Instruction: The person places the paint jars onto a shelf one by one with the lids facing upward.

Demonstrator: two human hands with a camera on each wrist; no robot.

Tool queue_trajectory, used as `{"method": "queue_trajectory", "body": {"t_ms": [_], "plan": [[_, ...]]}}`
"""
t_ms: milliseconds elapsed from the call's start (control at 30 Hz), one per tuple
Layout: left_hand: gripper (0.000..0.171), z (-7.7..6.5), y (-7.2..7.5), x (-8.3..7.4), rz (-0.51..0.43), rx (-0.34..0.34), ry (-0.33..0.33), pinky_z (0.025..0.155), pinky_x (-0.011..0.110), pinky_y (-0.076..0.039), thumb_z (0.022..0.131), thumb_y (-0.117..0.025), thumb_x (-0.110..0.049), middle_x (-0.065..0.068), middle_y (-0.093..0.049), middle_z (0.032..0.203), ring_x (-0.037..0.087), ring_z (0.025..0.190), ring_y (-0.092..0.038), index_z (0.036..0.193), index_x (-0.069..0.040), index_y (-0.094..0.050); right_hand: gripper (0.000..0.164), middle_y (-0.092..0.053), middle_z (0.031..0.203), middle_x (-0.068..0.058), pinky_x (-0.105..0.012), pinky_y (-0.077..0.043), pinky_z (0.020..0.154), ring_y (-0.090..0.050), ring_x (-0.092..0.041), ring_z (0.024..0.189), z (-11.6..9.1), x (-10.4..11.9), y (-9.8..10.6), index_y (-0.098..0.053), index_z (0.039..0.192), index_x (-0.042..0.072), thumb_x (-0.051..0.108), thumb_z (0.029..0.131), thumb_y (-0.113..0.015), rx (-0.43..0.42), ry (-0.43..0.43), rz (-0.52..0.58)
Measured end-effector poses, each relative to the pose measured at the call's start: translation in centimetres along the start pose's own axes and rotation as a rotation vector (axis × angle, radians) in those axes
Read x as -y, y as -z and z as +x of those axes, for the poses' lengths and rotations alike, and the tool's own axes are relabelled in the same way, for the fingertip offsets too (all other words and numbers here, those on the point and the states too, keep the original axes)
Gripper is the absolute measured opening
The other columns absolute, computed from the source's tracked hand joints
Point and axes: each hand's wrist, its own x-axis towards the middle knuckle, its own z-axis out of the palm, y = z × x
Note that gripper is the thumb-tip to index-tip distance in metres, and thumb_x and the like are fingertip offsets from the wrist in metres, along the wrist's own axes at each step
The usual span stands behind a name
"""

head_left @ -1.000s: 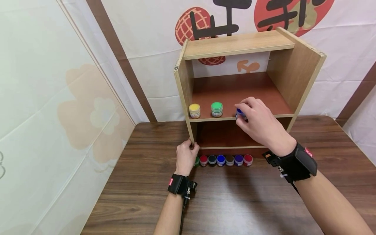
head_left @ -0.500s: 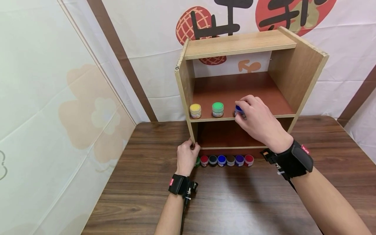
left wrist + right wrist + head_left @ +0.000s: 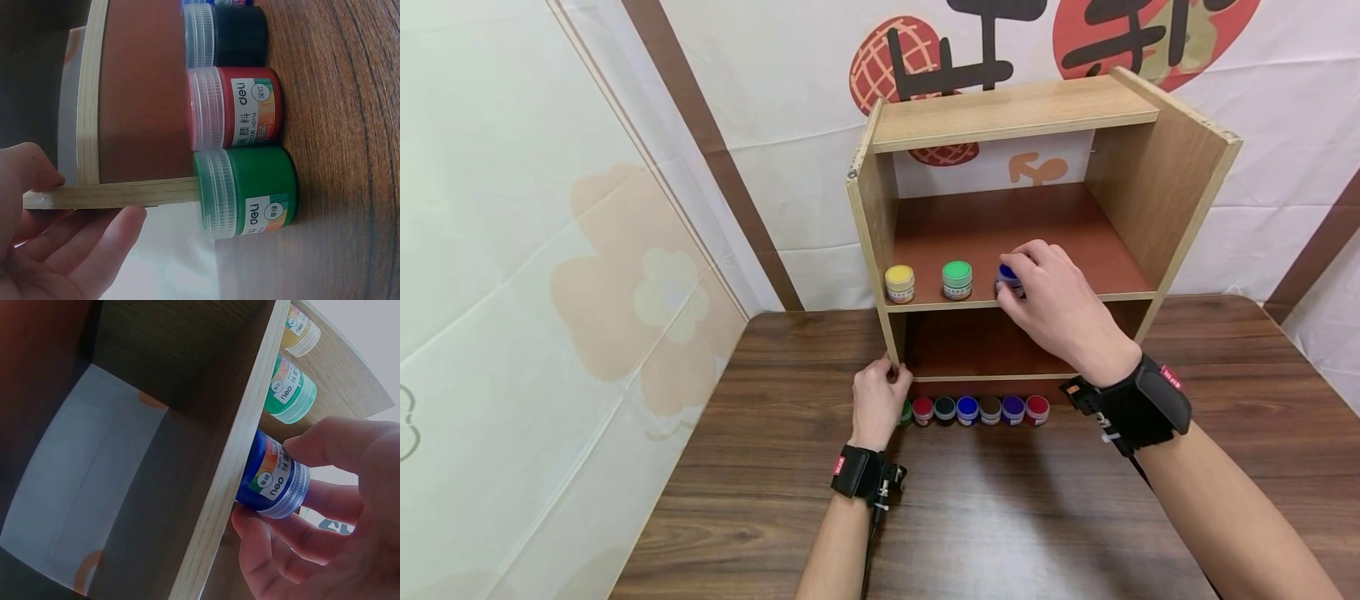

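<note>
Between thumb and fingers, my right hand (image 3: 1056, 304) pinches a blue paint jar (image 3: 275, 475) at the front edge of the middle board. In the head view the fingers partly cover this jar. To its left on the same board stand a green paint jar (image 3: 957, 281) and a yellow paint jar (image 3: 900, 284). My left hand (image 3: 877, 404) grips the lower front edge of the left side panel (image 3: 125, 195) of the wooden shelf (image 3: 1015, 117). The left wrist view has the thumb on one face of the panel and fingers on the other.
A row of several paint jars stands on the table (image 3: 760, 500) along the shelf's base, among them a dark green jar (image 3: 262, 190), a red jar (image 3: 253, 109) and a black jar (image 3: 240, 37). A printed cloth (image 3: 805, 167) hangs behind the shelf.
My right hand has shifted slightly left with the blue paint jar, bringing it a little closer to the green one. The left hand keeps its grip on the panel.
</note>
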Motion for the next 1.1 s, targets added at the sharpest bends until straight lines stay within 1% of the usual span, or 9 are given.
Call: {"method": "queue_trajectory", "body": {"t_ms": [400, 600, 900, 1100], "plan": [[0.015, -0.06, -0.11, 0.04, 0.007, -0.012, -0.001, 0.045, 0.02, -0.037, 0.089, -0.059, -0.012, 0.003, -0.06, 0.065, 0.01, 0.054, -0.051, 0.074, -0.009, -0.061, 0.03, -0.057, 0.111, -0.02, -0.046, -0.048, 0.087, -0.05, -0.034, 0.102, 0.05, -0.09, -0.18, -0.062, 0.114, -0.006, 0.013, 0.091, -0.059, -0.015, -0.005, -0.006], [0.015, -0.08, -0.08, 0.07, 0.01, -0.007, 0.008, 0.046, 0.02, -0.037, 0.089, -0.059, -0.013, 0.004, -0.061, 0.066, 0.011, 0.055, -0.052, 0.075, -0.008, -0.062, 0.031, -0.058, 0.112, -0.02, -0.046, -0.049, 0.087, -0.051, -0.034, 0.103, -0.02, -0.03, -0.17, -0.062, 0.114, -0.005, 0.015, 0.091, -0.059, -0.012, -0.012, -0.015], [0.014, -0.11, -0.13, 0.07, 0.004, 0.001, 0.009, 0.045, 0.02, -0.035, 0.089, -0.058, -0.011, 0.003, -0.058, 0.063, 0.01, 0.052, -0.048, 0.075, -0.008, -0.062, 0.031, -0.057, 0.114, -0.019, -0.047, -0.05, 0.085, -0.051, -0.033, 0.105, -0.1, 0.03, -0.07, -0.062, 0.116, -0.003, 0.016, 0.091, -0.059, -0.008, -0.022, -0.021], [0.016, -0.04, -0.07, 0.07, 0.003, 0.003, 0.006, 0.044, 0.02, -0.033, 0.089, -0.058, -0.012, 0.003, -0.057, 0.063, 0.01, 0.05, -0.046, 0.074, -0.008, -0.061, 0.033, -0.057, 0.115, -0.019, -0.047, -0.05, 0.087, -0.05, -0.034, 0.106, -0.16, 0.02, 0.07, -0.061, 0.117, -0.003, 0.017, 0.091, -0.059, -0.005, -0.026, -0.018]]}}
